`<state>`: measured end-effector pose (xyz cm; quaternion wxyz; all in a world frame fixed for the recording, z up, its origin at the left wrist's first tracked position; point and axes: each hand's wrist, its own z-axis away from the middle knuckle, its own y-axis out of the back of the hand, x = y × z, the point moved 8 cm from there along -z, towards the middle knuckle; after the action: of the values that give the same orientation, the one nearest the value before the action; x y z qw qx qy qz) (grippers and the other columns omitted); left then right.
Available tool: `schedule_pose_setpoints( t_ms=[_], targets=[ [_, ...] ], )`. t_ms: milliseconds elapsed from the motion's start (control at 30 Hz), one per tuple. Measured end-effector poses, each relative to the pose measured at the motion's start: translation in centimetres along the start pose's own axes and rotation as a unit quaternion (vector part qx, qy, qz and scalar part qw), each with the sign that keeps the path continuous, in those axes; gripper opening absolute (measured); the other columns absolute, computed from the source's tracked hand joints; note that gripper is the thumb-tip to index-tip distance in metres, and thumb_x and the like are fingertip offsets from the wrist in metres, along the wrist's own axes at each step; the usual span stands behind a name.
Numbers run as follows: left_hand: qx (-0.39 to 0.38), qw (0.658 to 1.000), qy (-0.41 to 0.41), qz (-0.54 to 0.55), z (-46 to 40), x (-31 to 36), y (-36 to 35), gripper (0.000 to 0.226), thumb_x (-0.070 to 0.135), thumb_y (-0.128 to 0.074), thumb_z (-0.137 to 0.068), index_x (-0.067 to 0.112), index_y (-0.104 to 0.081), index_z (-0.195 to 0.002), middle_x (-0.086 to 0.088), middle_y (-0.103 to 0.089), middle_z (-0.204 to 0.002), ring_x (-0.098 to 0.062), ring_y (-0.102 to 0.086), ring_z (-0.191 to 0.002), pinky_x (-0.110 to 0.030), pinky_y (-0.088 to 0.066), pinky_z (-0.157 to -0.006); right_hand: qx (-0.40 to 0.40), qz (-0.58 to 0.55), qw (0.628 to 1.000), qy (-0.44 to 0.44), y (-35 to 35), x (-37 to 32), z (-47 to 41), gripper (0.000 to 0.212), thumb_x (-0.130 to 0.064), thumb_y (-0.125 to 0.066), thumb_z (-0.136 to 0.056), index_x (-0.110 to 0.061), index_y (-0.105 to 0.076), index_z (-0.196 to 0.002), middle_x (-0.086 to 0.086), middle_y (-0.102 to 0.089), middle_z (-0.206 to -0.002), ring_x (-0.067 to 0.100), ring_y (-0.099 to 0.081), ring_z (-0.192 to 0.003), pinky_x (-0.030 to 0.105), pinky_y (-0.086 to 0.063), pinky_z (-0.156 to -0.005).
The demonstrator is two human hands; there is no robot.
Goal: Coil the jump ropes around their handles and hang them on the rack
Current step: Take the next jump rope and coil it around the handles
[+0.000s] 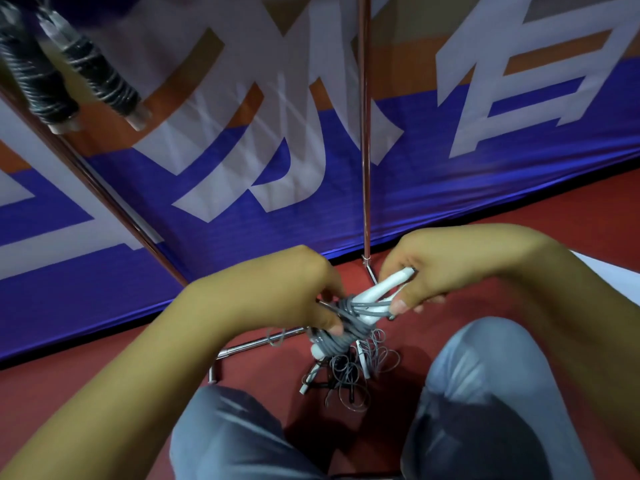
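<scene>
Between my knees I hold a jump rope with white handles [379,289] and a grey cord [349,315] partly wound round them. My right hand [446,271] grips the upper ends of the handles. My left hand [277,292] pinches the grey cord at the wound part. Below, on the red floor, lies a loose tangle of grey rope with white handles [349,372]. Two coiled jump ropes [69,71] with dark cord hang from the rack at the top left. The rack's chrome upright pole [364,133] stands just beyond my hands.
A slanted rack bar [93,181] crosses the left side, and a chrome foot bar [256,342] lies on the floor under my left hand. A blue, orange and white banner [485,150] closes the space behind the rack. My knees in grey trousers [485,393] fill the foreground.
</scene>
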<state>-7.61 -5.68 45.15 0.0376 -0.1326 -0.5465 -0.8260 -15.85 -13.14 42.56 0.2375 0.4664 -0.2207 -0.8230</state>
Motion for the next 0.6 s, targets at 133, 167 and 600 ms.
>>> schedule_pose_setpoints(
  t_ms=[133,167,600],
  targets=[
    [0.029,0.997,-0.063,-0.021,0.2,1.3,0.0,0.019,0.035,-0.066,-0.087,0.018,-0.072,-0.090,0.008,-0.056,-0.079,-0.004,-0.049,-0.071,-0.022,-0.045,-0.067,-0.029,0.008,0.999,-0.043,-0.5,0.8,-0.7,0.024,-0.018,-0.071,-0.084,0.005,-0.067,-0.089,0.004,-0.060,-0.061,0.006,-0.045,-0.043,0.019,-0.038,-0.045],
    [0.042,0.995,-0.087,0.014,0.3,1.5,0.2,0.017,0.032,-0.068,-0.085,0.016,-0.072,-0.087,0.009,-0.054,-0.076,-0.002,-0.049,-0.069,-0.015,-0.040,-0.064,-0.035,0.005,0.998,-0.042,-0.7,0.7,-0.8,0.025,-0.019,-0.071,-0.084,0.004,-0.067,-0.089,0.008,-0.060,-0.063,0.009,-0.045,-0.046,0.020,-0.038,-0.046],
    [0.065,0.873,-0.143,0.461,0.0,-2.1,0.5,0.020,0.037,-0.076,-0.075,0.023,-0.077,-0.089,-0.003,-0.068,-0.083,-0.020,-0.061,-0.076,-0.030,-0.051,-0.075,-0.025,-0.031,0.993,0.114,0.9,-4.4,2.5,0.021,-0.017,-0.073,-0.081,-0.005,-0.069,-0.098,0.017,-0.065,-0.076,0.007,-0.051,-0.051,0.014,-0.040,-0.050]
  ],
)
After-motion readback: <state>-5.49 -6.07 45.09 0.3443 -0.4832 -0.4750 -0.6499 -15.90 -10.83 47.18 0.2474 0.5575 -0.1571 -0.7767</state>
